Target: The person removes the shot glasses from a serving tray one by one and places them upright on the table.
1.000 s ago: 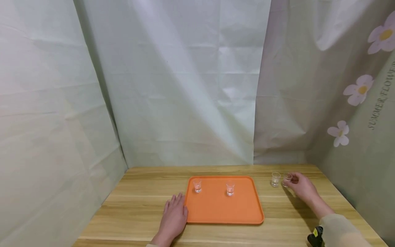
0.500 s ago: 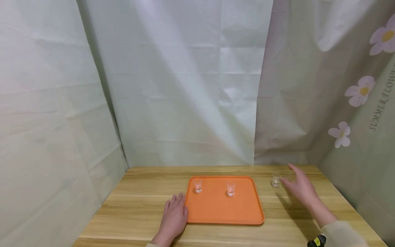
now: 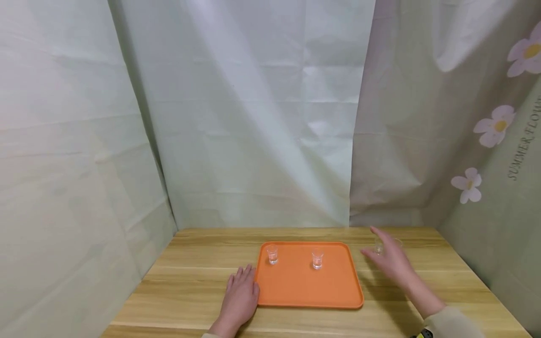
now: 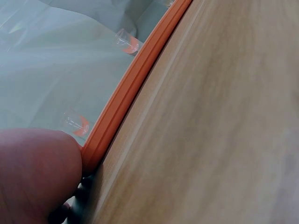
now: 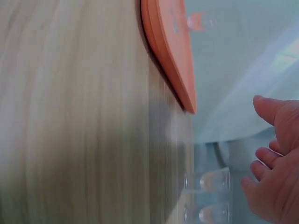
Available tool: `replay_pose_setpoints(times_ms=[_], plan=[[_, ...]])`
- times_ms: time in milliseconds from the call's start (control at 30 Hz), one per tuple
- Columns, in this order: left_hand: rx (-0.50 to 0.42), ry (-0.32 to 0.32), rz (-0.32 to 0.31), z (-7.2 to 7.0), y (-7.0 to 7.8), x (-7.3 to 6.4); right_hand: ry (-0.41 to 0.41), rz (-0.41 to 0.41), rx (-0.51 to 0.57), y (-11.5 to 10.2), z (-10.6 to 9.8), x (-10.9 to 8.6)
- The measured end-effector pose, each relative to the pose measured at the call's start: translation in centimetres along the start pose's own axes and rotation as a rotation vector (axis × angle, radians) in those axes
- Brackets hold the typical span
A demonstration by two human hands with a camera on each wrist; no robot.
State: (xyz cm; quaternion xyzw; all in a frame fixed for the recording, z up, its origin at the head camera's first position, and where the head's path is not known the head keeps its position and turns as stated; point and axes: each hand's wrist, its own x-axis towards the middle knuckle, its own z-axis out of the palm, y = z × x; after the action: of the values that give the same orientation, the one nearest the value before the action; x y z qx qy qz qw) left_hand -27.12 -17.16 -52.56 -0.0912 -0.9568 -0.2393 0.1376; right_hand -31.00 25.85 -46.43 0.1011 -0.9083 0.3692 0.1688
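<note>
In the head view, my left hand (image 3: 239, 296) rests at the left edge of an orange tray (image 3: 308, 293), fingers stretched forward; its thumb touches the rim (image 4: 124, 102) in the left wrist view. Two small clear shot glasses stand upright on the tray, a left glass (image 3: 273, 255) and a right glass (image 3: 317, 259). To the right of the tray my right hand (image 3: 393, 263) hovers with thumb and fingers spread, holding nothing. Behind it, partly hidden in the head view, two more glasses stand on the table: one glass (image 5: 216, 180) and its neighbour (image 5: 215, 213).
The wooden table (image 3: 181, 281) carries the tray and glasses. Pale green sheets (image 3: 253, 117) hang behind and at both sides. White flowers (image 3: 467, 185) are printed on the right sheet (image 3: 498, 225).
My right hand has let go of the farther-right glass beside the tray and moved left, fingers spreading, past the other glass there. My left hand has stayed against the tray.
</note>
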Motion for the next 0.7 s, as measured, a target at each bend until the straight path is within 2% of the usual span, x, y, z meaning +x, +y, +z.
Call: replay_pose_setpoints(times_ms=[500, 700], plan=[[0.007, -0.006, 0.002, 0.1, -0.4, 0.1, -0.129, 0.028, 0.2, -2.9, 4.1, 0.1], [0.0, -0.016, -0.003, 0.1, -0.4, 0.0, -0.164, 0.03, 0.245, -3.6, 6.1, 0.3]])
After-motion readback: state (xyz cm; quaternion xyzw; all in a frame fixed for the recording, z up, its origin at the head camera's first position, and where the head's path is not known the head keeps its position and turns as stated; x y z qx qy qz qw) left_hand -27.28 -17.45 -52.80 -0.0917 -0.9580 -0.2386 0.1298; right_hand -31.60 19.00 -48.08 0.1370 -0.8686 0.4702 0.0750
